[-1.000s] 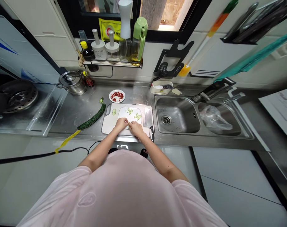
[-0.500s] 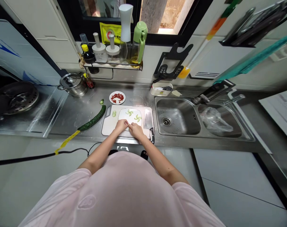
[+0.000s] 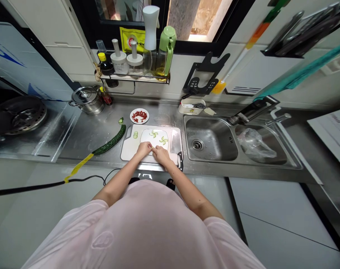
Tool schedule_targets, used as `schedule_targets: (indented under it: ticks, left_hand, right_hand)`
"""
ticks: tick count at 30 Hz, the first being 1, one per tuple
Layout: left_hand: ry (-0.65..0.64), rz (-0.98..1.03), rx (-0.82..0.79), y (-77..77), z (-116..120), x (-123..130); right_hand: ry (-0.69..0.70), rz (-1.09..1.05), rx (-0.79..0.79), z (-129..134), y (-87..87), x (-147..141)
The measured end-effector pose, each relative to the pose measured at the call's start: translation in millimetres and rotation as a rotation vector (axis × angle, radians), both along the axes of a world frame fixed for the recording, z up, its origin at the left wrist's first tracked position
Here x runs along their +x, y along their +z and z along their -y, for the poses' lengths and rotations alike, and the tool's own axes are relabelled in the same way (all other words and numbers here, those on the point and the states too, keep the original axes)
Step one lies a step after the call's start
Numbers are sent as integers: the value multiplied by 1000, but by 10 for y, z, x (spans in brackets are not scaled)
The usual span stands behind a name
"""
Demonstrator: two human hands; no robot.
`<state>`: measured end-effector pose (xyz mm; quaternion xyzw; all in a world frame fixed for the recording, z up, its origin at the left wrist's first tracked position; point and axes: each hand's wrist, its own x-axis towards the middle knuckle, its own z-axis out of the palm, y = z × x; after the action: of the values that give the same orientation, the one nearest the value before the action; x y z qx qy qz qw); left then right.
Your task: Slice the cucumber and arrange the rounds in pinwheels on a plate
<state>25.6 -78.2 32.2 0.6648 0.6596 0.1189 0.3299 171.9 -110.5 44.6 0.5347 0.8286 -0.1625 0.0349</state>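
You get moderately bright light, with warm brightness in the window [image 3: 206, 18] at top centre. Glare streaks the steel counter [image 3: 109, 125], while shadow darkens the pan [image 3: 14, 112] at far left. Your wide view stretches the knives [image 3: 309, 35] at upper right; detail between your left hand [image 3: 143, 149] and right hand [image 3: 161, 154] looks soft.

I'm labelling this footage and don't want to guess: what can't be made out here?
All in the head view:
- What the left hand and right hand have at their fingertips: too small, partly covered by fingers.
- The white plate's near edge: behind the hands.
- Inside the pot: under its lid.
- The wall sheet's print: too small; right edge cuts it off.
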Motion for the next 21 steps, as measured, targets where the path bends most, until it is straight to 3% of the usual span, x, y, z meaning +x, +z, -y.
schedule_targets:
  ticks: [21]
  left_hand:
    - [5, -12, -11, 70, 29, 6]
  right_hand:
    - [28, 31, -29, -22, 15, -33]
